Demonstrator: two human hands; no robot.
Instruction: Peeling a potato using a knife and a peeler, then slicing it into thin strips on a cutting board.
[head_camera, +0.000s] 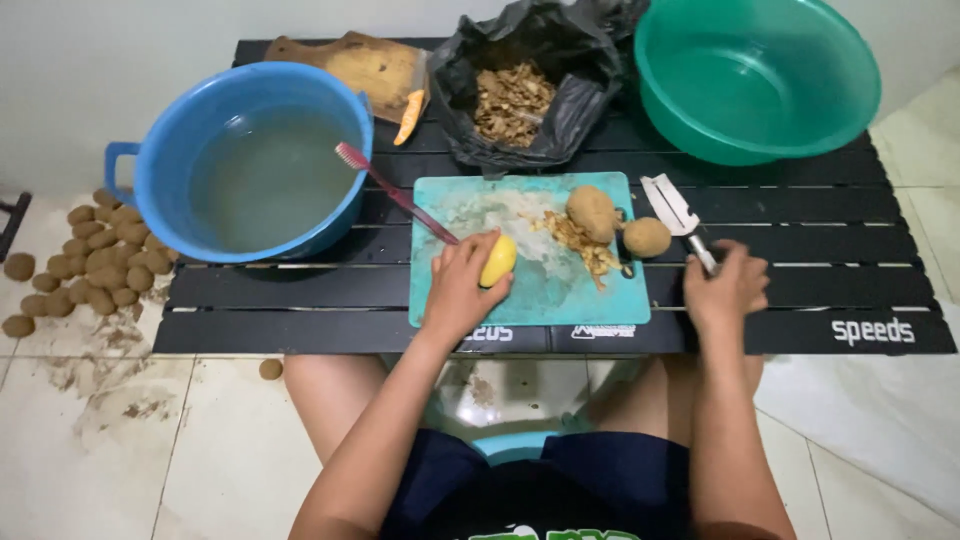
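While a seated person bends over a low black slatted table (800, 300), the left hand (458, 285) closes around a peeled yellow potato (499, 260), pressing it onto the near left part of a teal cutting board (530, 300). The potato's long axis runs roughly away from the body, tilted slightly right, with its far end poking out past the fingers. To its right, off the board's edge, the right hand (728, 285) grips the handle of a peeler (675, 210), whose white head points away and to the left, toward two unpeeled brown potatoes (592, 212) sitting at the board's far right corner beside a small heap of peelings (585, 250). The peeler hand is well apart from the yellow potato, which lies to its left across the board; the brown potatoes are nearer the blade.

A toothbrush (385, 185) leans from the board over the rim of a blue tub (150, 170) of cloudy water at far left. Behind the board stand a black bag (580, 90) of peelings, a green basin (850, 110), a wooden board (350, 65) and an orange-handled knife (410, 115). On the dirty tiled floor (120, 430) at left lies a pile of muddy potatoes (95, 260).
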